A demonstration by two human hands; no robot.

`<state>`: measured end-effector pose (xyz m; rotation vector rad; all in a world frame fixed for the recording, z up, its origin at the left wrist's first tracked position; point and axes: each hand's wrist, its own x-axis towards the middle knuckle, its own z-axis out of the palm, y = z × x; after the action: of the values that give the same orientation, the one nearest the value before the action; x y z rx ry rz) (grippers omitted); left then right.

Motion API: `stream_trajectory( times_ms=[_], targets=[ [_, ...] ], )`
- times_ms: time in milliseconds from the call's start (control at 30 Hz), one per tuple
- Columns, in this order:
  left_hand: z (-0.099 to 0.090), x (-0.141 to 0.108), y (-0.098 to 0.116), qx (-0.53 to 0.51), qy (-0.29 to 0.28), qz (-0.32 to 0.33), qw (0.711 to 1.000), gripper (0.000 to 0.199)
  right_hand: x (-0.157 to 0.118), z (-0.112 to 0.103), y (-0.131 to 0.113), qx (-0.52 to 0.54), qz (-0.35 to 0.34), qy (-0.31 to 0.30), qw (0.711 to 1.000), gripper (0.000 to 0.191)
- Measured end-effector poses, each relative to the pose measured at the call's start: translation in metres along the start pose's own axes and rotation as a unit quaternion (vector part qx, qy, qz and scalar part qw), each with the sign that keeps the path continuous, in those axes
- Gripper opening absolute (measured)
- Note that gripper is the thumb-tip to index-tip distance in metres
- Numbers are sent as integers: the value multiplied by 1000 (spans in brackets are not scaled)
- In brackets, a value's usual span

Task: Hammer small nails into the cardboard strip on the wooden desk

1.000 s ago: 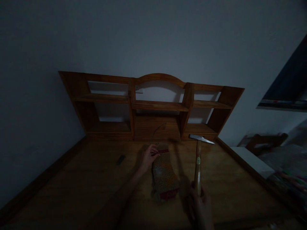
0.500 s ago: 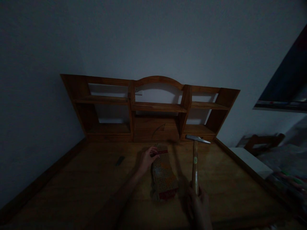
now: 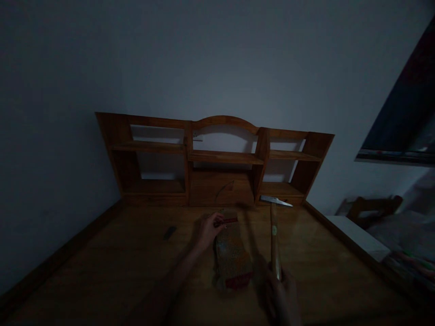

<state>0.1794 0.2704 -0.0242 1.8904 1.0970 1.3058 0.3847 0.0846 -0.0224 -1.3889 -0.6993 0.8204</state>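
Observation:
A worn grey-brown block point(image 3: 232, 254) with orange patches and dark red bands lies lengthwise on the wooden desk. At its far end rests my left hand point(image 3: 210, 230), thumb and fingers pinched together beside the farther red band. Something tiny glints at the fingertips, too small and dark to make out. My right hand point(image 3: 282, 294) is wrapped round the lower handle of a hammer point(image 3: 274, 233), to the right of the block. The hammer's metal head is up at the far end, apart from the block, its thin tapered end pointing right.
A wooden shelf unit point(image 3: 224, 157) stands along the back of the desk point(image 3: 136, 253) against the wall. Left of my left hand lies a small dark flat piece point(image 3: 169, 232). Raised edges line both sides of the desk. A white surface point(image 3: 356, 235) and a chair back point(image 3: 375, 208) are at right.
The view has tilted up slightly, so the shelf and desk sit lower. The hammer appears slightly farther left. My left hand keeps its pinch at the block's far end.

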Motion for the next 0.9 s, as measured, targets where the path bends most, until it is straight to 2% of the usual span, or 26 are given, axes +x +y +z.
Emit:
stream_trajectory(
  times_ms=[100, 467, 667, 900],
  targets=[
    [-1, 1, -3, 18, 6, 2, 1000, 24, 1, -1, 0, -4, 24, -10, 1000, 41],
    [-1, 1, -4, 29, 8, 18, 999, 22, -3, 0, -2, -5, 25, -46, 999, 37],
    [-3, 0, 0, 45, 6, 17, 999, 20, 3, 0, 5, -48, -20, -62, 997, 26],
    [-3, 0, 2, 66, 9, 25, 997, 17, -2, 3, -6, -38, -4, -85, 996, 32]
  ],
)
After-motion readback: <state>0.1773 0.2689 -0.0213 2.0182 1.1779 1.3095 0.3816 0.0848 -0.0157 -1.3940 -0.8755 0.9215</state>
